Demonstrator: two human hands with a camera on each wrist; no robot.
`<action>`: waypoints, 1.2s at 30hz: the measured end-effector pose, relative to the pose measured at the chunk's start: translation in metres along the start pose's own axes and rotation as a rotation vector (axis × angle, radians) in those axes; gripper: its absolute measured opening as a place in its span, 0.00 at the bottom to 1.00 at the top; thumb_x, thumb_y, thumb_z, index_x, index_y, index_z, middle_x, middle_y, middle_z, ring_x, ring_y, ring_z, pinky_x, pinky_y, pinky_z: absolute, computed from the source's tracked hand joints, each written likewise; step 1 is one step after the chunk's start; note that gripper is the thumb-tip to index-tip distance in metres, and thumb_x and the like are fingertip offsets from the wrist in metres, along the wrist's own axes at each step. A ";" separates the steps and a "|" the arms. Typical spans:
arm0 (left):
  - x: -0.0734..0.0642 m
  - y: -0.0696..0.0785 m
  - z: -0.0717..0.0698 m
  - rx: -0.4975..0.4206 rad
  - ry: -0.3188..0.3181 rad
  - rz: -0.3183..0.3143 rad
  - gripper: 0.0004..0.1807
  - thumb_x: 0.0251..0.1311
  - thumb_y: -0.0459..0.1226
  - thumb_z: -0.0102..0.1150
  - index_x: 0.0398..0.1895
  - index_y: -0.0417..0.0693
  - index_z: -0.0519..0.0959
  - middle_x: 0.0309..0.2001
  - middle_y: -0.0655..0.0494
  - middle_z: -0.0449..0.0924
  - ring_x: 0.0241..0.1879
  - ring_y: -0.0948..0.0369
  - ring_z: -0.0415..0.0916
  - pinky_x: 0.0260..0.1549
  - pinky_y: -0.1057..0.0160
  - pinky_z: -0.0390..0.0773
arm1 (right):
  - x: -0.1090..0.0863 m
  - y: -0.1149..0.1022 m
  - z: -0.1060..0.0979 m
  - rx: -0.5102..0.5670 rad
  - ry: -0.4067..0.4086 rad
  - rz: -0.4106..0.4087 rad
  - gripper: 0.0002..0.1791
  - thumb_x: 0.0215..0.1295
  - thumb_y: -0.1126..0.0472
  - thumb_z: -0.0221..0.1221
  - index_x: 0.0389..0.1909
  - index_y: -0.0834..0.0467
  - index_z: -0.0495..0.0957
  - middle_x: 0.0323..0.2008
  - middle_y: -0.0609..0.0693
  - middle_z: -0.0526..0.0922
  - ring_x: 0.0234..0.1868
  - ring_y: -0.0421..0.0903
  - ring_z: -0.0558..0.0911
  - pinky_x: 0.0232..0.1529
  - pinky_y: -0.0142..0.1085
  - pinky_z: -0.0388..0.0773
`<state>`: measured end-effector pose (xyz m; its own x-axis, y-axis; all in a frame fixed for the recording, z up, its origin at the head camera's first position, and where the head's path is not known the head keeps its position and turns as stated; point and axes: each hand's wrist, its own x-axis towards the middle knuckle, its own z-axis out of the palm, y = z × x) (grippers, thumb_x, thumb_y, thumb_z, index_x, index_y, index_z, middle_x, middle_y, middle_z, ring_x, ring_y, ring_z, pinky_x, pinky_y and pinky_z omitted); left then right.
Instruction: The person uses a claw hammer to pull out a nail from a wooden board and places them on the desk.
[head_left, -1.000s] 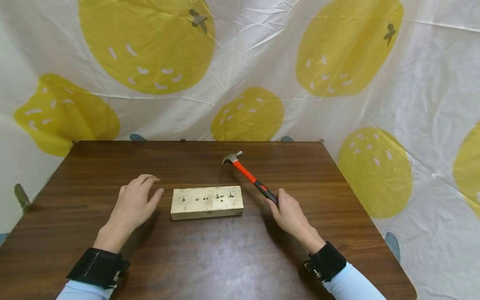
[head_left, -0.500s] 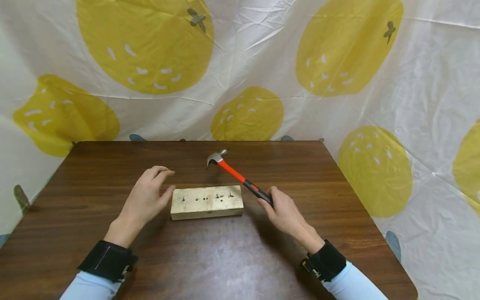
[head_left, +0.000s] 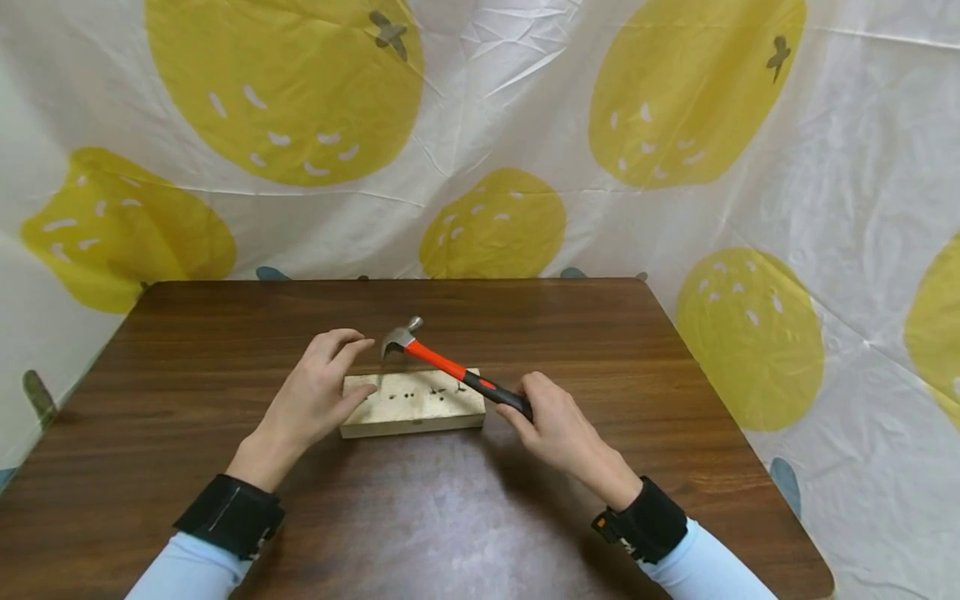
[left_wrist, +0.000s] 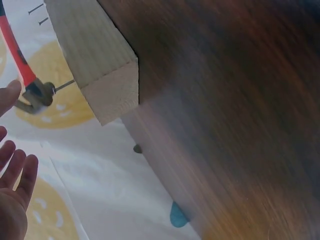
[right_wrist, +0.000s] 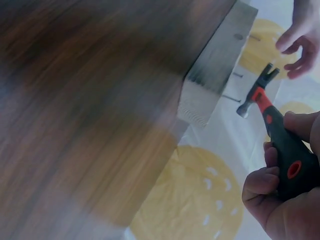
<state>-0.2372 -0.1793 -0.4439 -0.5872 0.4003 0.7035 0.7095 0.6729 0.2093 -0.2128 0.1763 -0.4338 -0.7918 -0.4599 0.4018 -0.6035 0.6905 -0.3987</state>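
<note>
My right hand [head_left: 566, 429] grips the black end of a claw hammer [head_left: 438, 361] with a red and black handle. The hammer's steel head is raised above the left part of a pale wooden block [head_left: 420, 408], claw toward me. Several nails stick up from the block, among them one nail [left_wrist: 64, 86] near its left end and another nail [right_wrist: 231, 99] toward the right end. My left hand [head_left: 315, 392] hovers over the block's left end, thumb and fingers spread apart and holding nothing. In the head view it hides that end's nail.
The block lies on a brown wood-grain table [head_left: 450, 517] with rounded corners. Behind and to the right hangs a white cloth [head_left: 877, 183] printed with big yellow fruit. Each wrist wears a black band [head_left: 228, 517].
My left hand has moved right, from beside the block to over its left end. My right hand has carried the hammer left, and its head now hangs by my left fingertips.
</note>
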 end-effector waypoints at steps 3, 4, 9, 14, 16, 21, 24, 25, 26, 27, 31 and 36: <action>0.000 0.002 0.003 0.001 -0.012 0.000 0.34 0.42 0.28 0.83 0.56 0.31 0.78 0.54 0.37 0.74 0.56 0.40 0.71 0.56 0.44 0.73 | 0.002 -0.008 -0.001 -0.002 -0.007 -0.006 0.14 0.69 0.55 0.68 0.34 0.58 0.74 0.28 0.45 0.69 0.26 0.41 0.67 0.24 0.34 0.67; 0.000 0.003 0.003 0.001 -0.016 -0.003 0.34 0.42 0.29 0.83 0.55 0.31 0.78 0.54 0.37 0.74 0.56 0.40 0.71 0.56 0.44 0.73 | 0.003 -0.011 -0.001 -0.001 -0.007 -0.006 0.14 0.68 0.55 0.68 0.33 0.57 0.74 0.28 0.44 0.69 0.26 0.41 0.67 0.24 0.34 0.67; -0.001 0.006 0.007 0.018 -0.011 -0.024 0.31 0.45 0.30 0.82 0.54 0.30 0.79 0.53 0.37 0.74 0.55 0.40 0.71 0.54 0.43 0.74 | 0.008 -0.026 -0.007 0.016 -0.024 0.001 0.13 0.68 0.56 0.68 0.33 0.57 0.74 0.28 0.44 0.69 0.26 0.41 0.67 0.25 0.35 0.66; -0.001 0.008 0.011 0.056 0.005 -0.056 0.27 0.47 0.28 0.80 0.51 0.30 0.79 0.52 0.37 0.74 0.53 0.40 0.72 0.53 0.43 0.76 | 0.009 -0.037 -0.009 0.035 -0.030 -0.004 0.12 0.68 0.56 0.69 0.34 0.57 0.75 0.28 0.44 0.70 0.26 0.40 0.68 0.25 0.34 0.67; -0.002 0.009 0.012 0.064 0.014 -0.071 0.26 0.47 0.27 0.80 0.50 0.30 0.80 0.51 0.36 0.75 0.53 0.40 0.72 0.52 0.43 0.77 | 0.009 -0.039 -0.009 0.046 -0.030 -0.003 0.12 0.68 0.56 0.69 0.34 0.57 0.75 0.28 0.44 0.70 0.26 0.40 0.68 0.25 0.34 0.67; -0.002 0.012 0.013 0.088 0.035 -0.107 0.23 0.47 0.25 0.78 0.48 0.30 0.80 0.49 0.37 0.75 0.52 0.40 0.73 0.50 0.44 0.78 | 0.007 -0.043 -0.008 0.060 -0.032 0.008 0.13 0.67 0.56 0.69 0.34 0.57 0.75 0.28 0.44 0.70 0.25 0.40 0.68 0.24 0.34 0.67; -0.003 0.014 0.015 0.121 0.048 -0.117 0.21 0.47 0.24 0.77 0.46 0.30 0.81 0.47 0.38 0.76 0.49 0.40 0.74 0.48 0.44 0.79 | 0.006 -0.044 -0.008 0.064 -0.036 0.013 0.13 0.67 0.56 0.69 0.33 0.56 0.75 0.27 0.43 0.70 0.25 0.40 0.68 0.24 0.34 0.66; -0.003 0.014 0.015 0.133 0.052 -0.118 0.20 0.48 0.24 0.77 0.45 0.30 0.81 0.46 0.38 0.76 0.48 0.41 0.75 0.48 0.45 0.79 | 0.006 -0.045 -0.009 0.065 -0.038 0.012 0.13 0.67 0.56 0.69 0.33 0.56 0.75 0.27 0.43 0.70 0.25 0.40 0.68 0.25 0.34 0.66; -0.004 0.015 0.015 0.144 0.056 -0.118 0.19 0.48 0.24 0.76 0.44 0.30 0.81 0.45 0.38 0.76 0.47 0.41 0.75 0.47 0.45 0.80 | 0.006 -0.045 -0.009 0.066 -0.040 0.013 0.13 0.67 0.55 0.69 0.33 0.56 0.75 0.27 0.43 0.69 0.25 0.40 0.68 0.25 0.34 0.66; -0.004 0.015 0.016 0.154 0.059 -0.116 0.19 0.48 0.24 0.76 0.44 0.30 0.81 0.45 0.39 0.76 0.46 0.41 0.75 0.46 0.46 0.80 | 0.006 -0.046 -0.010 0.068 -0.043 0.012 0.13 0.67 0.55 0.69 0.32 0.56 0.75 0.27 0.43 0.69 0.25 0.40 0.68 0.25 0.34 0.66; -0.006 0.016 0.017 0.178 0.066 -0.110 0.16 0.47 0.22 0.75 0.40 0.31 0.81 0.41 0.40 0.76 0.42 0.42 0.75 0.42 0.47 0.81 | 0.006 -0.050 -0.013 0.074 -0.068 0.008 0.13 0.68 0.55 0.69 0.32 0.55 0.75 0.27 0.43 0.69 0.25 0.39 0.67 0.25 0.33 0.66; -0.006 0.015 0.016 0.197 0.058 -0.110 0.16 0.45 0.22 0.76 0.39 0.31 0.82 0.38 0.41 0.77 0.38 0.43 0.74 0.39 0.48 0.81 | 0.007 -0.055 -0.017 0.068 -0.086 0.002 0.12 0.68 0.55 0.68 0.32 0.54 0.76 0.27 0.43 0.70 0.25 0.39 0.68 0.25 0.33 0.66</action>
<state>-0.2287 -0.1616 -0.4559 -0.6297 0.2853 0.7226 0.5493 0.8213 0.1544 -0.1838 0.1444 -0.3953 -0.7965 -0.5066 0.3301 -0.6044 0.6533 -0.4559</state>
